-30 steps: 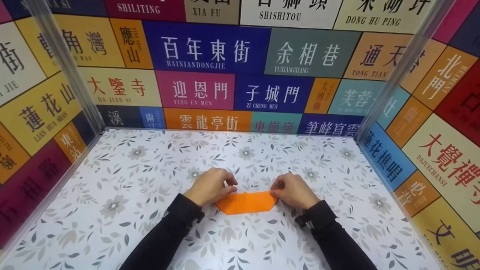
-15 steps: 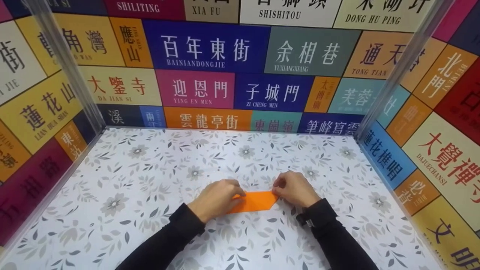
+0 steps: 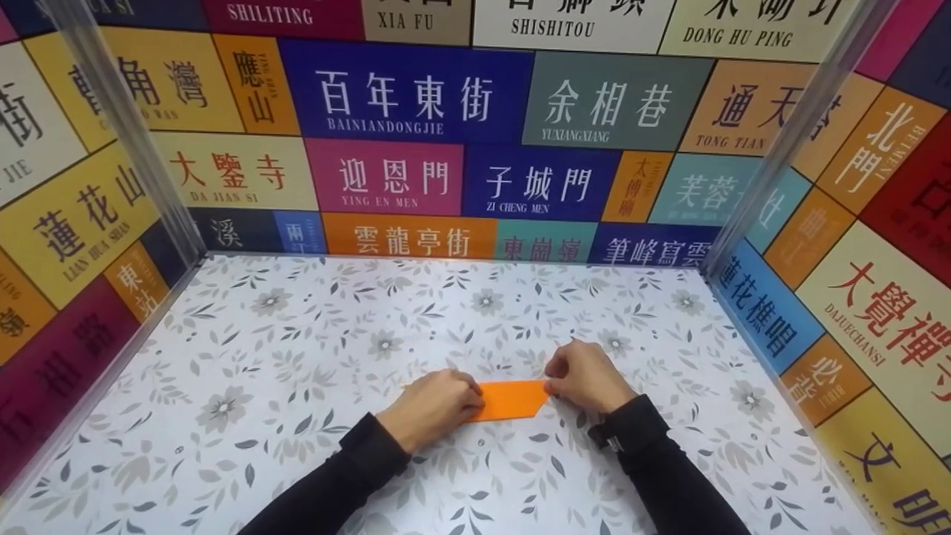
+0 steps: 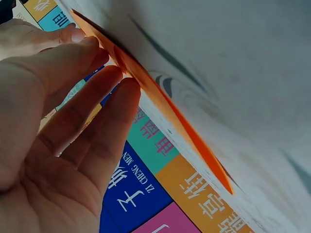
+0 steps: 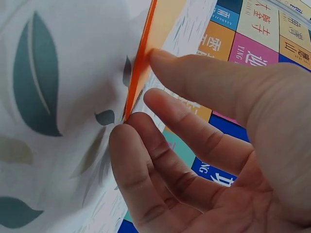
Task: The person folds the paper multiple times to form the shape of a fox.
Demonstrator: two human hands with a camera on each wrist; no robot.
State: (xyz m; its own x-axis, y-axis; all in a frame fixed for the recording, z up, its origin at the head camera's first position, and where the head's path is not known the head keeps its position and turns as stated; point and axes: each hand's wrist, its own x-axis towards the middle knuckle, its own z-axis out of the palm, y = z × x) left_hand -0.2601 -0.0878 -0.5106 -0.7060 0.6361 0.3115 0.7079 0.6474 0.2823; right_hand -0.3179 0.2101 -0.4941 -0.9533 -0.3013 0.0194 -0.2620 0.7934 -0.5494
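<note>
A small folded piece of orange paper (image 3: 511,400) lies on the table in the head view, its right end slanted. My left hand (image 3: 435,407) covers its left part and presses there. In the left wrist view, the left fingertips (image 4: 127,87) touch the thin orange paper edge (image 4: 170,109), fingers fairly straight. My right hand (image 3: 591,377) pinches the right end with bent fingers. The right wrist view shows the right thumb (image 5: 165,60) against the orange paper (image 5: 141,63), with two fingertips at its lower tip. The left hand hides the paper's left end.
The white table (image 3: 312,327) has a grey leaf and flower print. Colourful sign-covered walls (image 3: 405,89) close it off at the back and both sides, with clear corner strips (image 3: 787,126).
My left hand has moved right and slightly down from the paper's left corner onto the paper. The visible orange strip is shorter on the left. The right hand stays at the right end.
</note>
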